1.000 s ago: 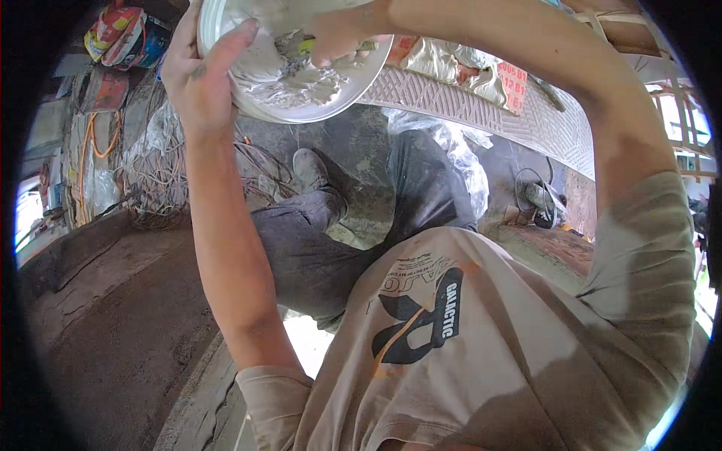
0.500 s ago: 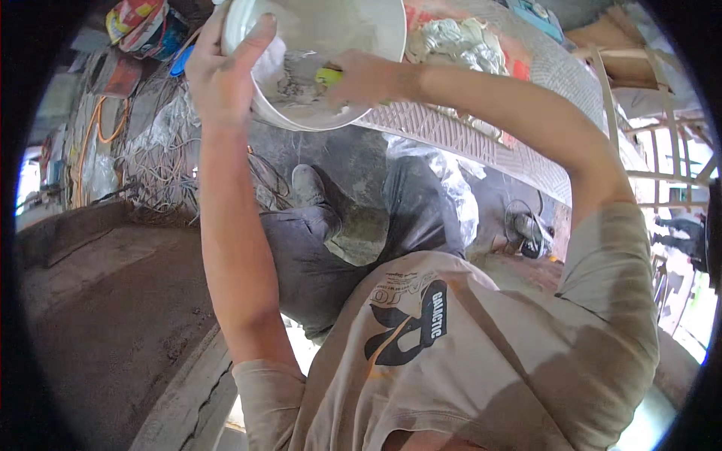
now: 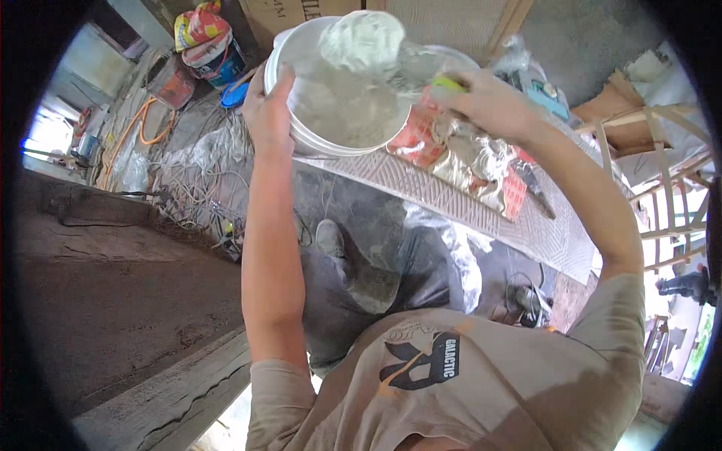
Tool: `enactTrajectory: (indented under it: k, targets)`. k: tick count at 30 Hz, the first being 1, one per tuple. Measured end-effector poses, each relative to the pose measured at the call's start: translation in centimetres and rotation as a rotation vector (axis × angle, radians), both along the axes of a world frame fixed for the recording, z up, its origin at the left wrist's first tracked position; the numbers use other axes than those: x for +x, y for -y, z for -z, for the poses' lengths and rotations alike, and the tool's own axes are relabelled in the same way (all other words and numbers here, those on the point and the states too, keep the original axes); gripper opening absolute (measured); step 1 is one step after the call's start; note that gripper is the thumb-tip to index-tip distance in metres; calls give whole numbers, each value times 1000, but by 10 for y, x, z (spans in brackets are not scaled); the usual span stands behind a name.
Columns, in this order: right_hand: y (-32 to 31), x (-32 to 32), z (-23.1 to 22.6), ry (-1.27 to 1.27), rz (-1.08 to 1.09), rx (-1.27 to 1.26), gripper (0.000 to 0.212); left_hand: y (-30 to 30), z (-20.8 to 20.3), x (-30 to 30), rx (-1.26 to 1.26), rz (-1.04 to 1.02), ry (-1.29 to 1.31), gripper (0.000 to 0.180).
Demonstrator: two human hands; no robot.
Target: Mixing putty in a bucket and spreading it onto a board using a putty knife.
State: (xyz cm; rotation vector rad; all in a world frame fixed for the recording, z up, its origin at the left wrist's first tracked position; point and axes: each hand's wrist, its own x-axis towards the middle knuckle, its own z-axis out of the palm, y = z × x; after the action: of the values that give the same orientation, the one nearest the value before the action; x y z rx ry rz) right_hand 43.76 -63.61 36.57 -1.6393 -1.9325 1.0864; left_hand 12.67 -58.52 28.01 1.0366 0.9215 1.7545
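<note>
My left hand [image 3: 269, 113] grips the left rim of a white plastic bucket [image 3: 342, 147], thumb over the edge, tilting its mouth toward me. Greyish residue coats the inside. In my right hand [image 3: 492, 105], at the right of the bucket, is the yellow-green handle of a trowel [image 3: 449, 84]; its blade is smeared by motion. A heap of wet whitish paste [image 3: 365, 41] shows over the bucket's far rim, apparently on the blade. Beneath my right forearm lie a crumpled shiny plastic wrapper [image 3: 481, 161] and red printed packaging [image 3: 414, 139].
A long pale panel with a ridged pattern [image 3: 556, 240] runs below the bucket. A dark pointed tool [image 3: 538, 195] lies on it. Tangled cords and clear plastic [image 3: 199, 161] cover the floor at left, near a blue-and-red pail [image 3: 214, 60]. Wooden slats [image 3: 665, 158] stand at right.
My right hand has come out of the bucket to the right with the trowel, and the paste heap now shows at the far rim. My left hand keeps its grip; the view has shifted.
</note>
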Motion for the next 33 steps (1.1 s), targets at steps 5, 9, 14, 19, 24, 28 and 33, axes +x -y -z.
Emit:
enactTrajectory:
  k: [5,9,14,19,24,28,33]
  targets:
    - [22,60,-51,100,126,325,46,-10,4,-25,-97,-70,23,50]
    - [28,118,-29,444,135,645,49,-15,8,-53,-102,5,158,51]
    - [27,146,82,916,268,149,43,-19,16,-58,-130,-68,218,51]
    - [1,212,177,967,-229,98,26,-12,10,-33,-146,-62,205,51]
    - [14,171,122,465,69,-369,33,-1,16,-41,-103,-40,166,50]
    - [45,180,119,141,288,-459,41,3,2,-27,-111,-34,156,49]
    - [77,189,144,553,226,89,42,1,-1,-21,-105,-51,112,47]
